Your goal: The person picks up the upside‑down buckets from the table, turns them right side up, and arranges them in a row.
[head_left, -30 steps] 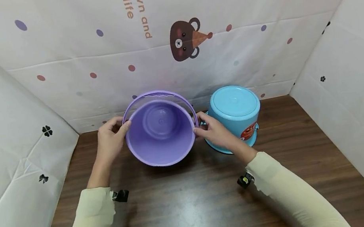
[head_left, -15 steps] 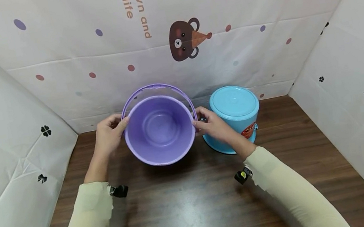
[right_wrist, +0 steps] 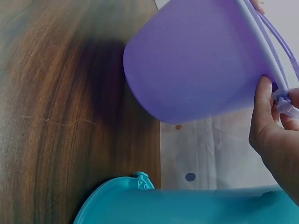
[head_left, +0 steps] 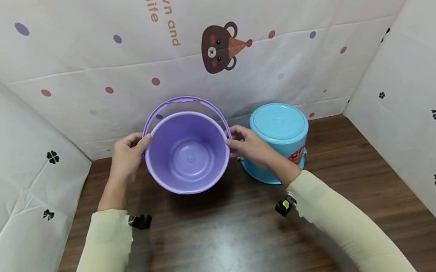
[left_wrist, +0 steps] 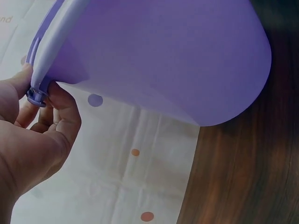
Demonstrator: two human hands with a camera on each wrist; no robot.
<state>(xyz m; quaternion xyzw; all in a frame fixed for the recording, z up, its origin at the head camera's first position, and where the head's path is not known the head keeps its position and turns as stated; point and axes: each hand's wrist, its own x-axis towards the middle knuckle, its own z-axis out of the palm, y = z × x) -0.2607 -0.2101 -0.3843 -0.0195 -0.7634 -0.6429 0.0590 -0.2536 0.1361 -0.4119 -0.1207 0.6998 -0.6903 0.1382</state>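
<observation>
A purple bucket (head_left: 189, 160) is held between both hands, its mouth turned up toward the head camera and its handle raised behind the rim. My left hand (head_left: 126, 157) pinches the rim at the left handle joint, thumb on top and fingers beneath, as the left wrist view shows. On the other side, my right hand (head_left: 251, 146) grips the rim by the right handle joint. In the right wrist view the purple bucket (right_wrist: 196, 65) is tilted, its base close over the brown table. Just right of the right hand, a light blue bucket (head_left: 278, 123) stands upside down.
The brown wooden table (head_left: 220, 251) reaches back to a white patterned sheet (head_left: 287, 4) behind the buckets. Similar white sheets line the left and right sides. The blue bucket's rim (right_wrist: 107, 191) lies on the table close beside the purple one.
The purple bucket has tipped so that its inner bottom faces the head camera more, and it sits slightly higher in view. Its handle has risen with it. Both hands keep their hold; the blue bucket stays put.
</observation>
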